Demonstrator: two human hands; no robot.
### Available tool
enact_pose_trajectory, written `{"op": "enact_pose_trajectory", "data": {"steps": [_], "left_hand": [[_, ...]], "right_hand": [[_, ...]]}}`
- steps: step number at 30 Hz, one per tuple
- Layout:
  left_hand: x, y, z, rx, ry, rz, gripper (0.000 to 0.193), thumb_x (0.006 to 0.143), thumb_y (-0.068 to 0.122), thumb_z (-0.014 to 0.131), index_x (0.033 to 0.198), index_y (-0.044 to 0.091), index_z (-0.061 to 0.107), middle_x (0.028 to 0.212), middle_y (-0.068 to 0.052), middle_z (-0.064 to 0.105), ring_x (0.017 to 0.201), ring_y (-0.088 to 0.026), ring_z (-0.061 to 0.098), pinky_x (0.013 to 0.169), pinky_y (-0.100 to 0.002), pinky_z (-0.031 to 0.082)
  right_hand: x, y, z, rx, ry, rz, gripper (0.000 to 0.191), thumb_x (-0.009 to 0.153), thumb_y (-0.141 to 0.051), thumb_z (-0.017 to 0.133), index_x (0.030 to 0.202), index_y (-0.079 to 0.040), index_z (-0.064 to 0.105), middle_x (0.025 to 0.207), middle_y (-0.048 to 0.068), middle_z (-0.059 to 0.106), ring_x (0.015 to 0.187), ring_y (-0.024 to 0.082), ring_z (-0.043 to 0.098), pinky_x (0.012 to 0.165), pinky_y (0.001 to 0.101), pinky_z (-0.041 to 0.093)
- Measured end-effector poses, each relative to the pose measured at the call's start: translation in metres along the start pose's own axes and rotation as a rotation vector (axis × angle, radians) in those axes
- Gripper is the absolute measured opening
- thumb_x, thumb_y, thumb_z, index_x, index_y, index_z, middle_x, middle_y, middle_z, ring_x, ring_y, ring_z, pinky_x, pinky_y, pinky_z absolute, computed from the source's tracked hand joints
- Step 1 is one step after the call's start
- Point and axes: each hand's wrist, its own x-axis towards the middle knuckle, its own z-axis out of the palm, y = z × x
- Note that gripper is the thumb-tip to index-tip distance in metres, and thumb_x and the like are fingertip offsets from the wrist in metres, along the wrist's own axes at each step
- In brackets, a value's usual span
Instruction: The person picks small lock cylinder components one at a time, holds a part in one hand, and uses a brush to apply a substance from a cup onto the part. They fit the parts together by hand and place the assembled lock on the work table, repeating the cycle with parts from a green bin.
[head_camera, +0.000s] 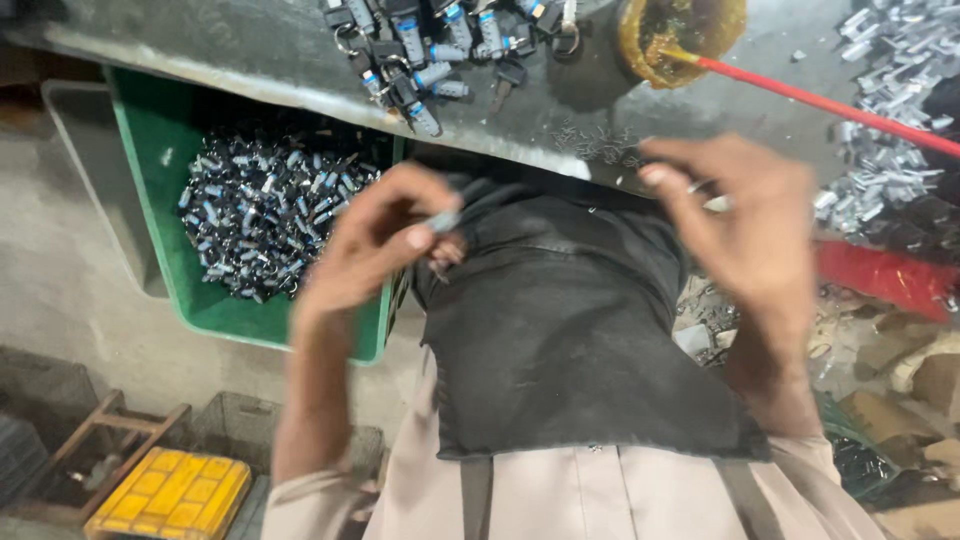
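Grey workbench (300, 60) runs across the far side, a green crate (150, 200) of small metal parts below it at left. Left hand (375, 240) pinches a small grey cylinder (443, 221) — right hand (745, 220), fingers loosely curled, grips a small metal piece (700, 187) near the bench edge.

A yellow crate (170, 495) sits beside a wooden stool (100, 440) on the floor.

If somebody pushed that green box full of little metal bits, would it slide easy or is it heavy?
Probably heavy: the green crate holds a deep heap of small metal parts. The pieces look loose, so they would likely shift and rattle. The thin plastic walls might flex a little.
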Motion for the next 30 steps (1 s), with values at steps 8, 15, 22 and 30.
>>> {"op": "enact_pose_trajectory", "data": {"steps": [8,15,22,30], "left_hand": [[-0.045,0.012,-0.043,1.349,0.472,0.124,0.019,0.103,0.001,0.063,0.121,0.009,0.067,0.130,-0.011,0.064,0.124,-0.030,0.060,0.107,-0.043,0.051],[0.058,-0.020,-0.035,1.657,0.445,0.442,0.027,0.089,0.003,0.069,0.113,0.016,0.070,0.106,-0.008,0.054,0.106,-0.029,0.053,0.086,-0.042,0.049],[0.074,-0.011,-0.041,1.530,0.546,0.705,0.020,0.096,0.010,0.072,0.114,0.014,0.065,0.109,-0.005,0.053,0.112,-0.026,0.051,0.093,-0.043,0.047],[0.056,-0.001,-0.020,-0.231,0.406,0.577,0.014,0.116,0.018,0.047,0.116,0.007,0.055,0.093,-0.003,0.059,0.077,-0.012,0.059,0.073,-0.033,0.054]], "right_hand": [[0.005,0.009,0.075,-0.134,0.079,-0.104,0.026,0.103,-0.017,0.082,0.128,-0.011,0.078,0.095,0.007,0.060,0.093,0.027,0.052,0.083,0.0414,0.046],[0.015,-0.008,0.092,-0.259,0.090,-0.178,0.040,0.099,-0.027,0.083,0.134,-0.012,0.072,0.099,0.005,0.059,0.098,0.029,0.054,0.082,0.0419,0.048],[0.014,-0.004,0.115,-0.283,0.161,-0.273,0.044,0.089,-0.017,0.089,0.130,-0.016,0.074,0.098,0.003,0.056,0.093,0.027,0.054,0.070,0.0395,0.049],[0.008,0.003,0.110,0.181,0.179,-0.091,0.019,0.093,-0.004,0.090,0.106,-0.011,0.078,0.085,0.002,0.052,0.077,0.014,0.051,0.068,0.0274,0.041]]}}
